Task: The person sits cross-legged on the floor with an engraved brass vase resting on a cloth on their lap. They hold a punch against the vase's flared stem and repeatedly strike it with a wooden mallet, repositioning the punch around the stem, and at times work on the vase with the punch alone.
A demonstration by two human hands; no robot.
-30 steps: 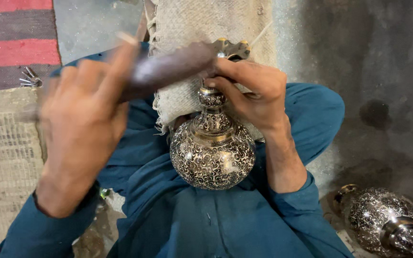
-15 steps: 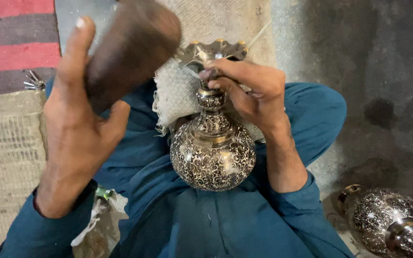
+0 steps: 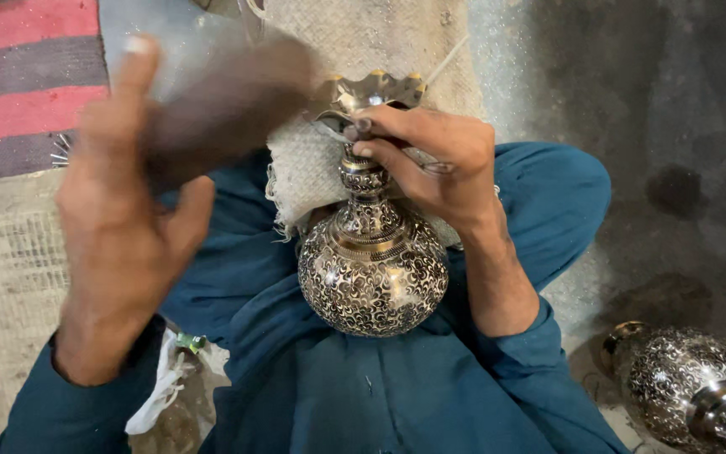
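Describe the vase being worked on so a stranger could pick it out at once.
Start at the person's lap, covered in blue-green cloth. The engraved metal vase rests there, its neck gripped by the right hand, its scalloped rim toward the woven mat. Unlike the second engraved vase lying untouched on the floor at lower right, this one is held.

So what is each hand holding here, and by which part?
The left hand grips a dark wooden mallet, blurred, by its near end. The right hand holds the engraved metal vase by its narrow neck, under the scalloped rim.
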